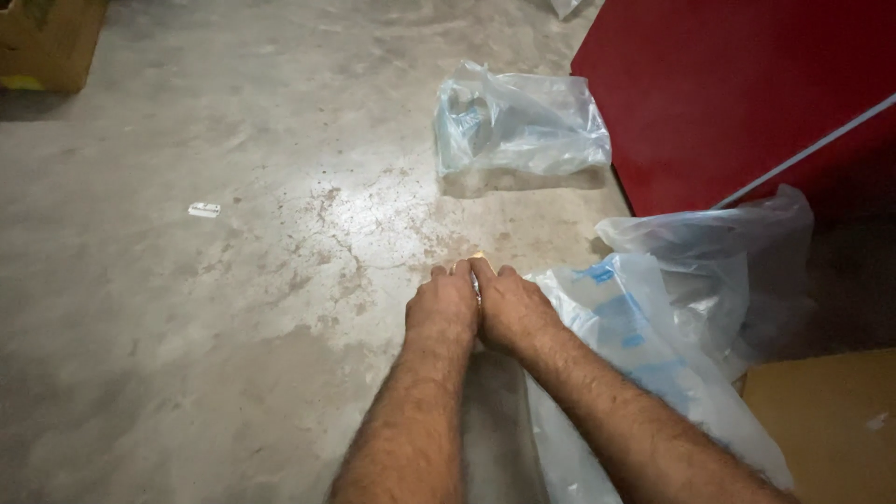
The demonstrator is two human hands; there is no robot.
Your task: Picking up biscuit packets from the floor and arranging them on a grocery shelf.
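Just between both hands' (478, 310) grip, small pale object (477, 257).

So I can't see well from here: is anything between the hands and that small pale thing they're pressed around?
Nothing visible. The left hand and right hand are pressed together, already closed on the small pale object, with only its tip showing past the fingertips. The plastic bags lie off to the right.

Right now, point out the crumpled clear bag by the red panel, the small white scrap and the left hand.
crumpled clear bag (519, 123), head view, middle of the plastic.
small white scrap (203, 210), head view, its centre.
left hand (445, 306), head view, back of hand.
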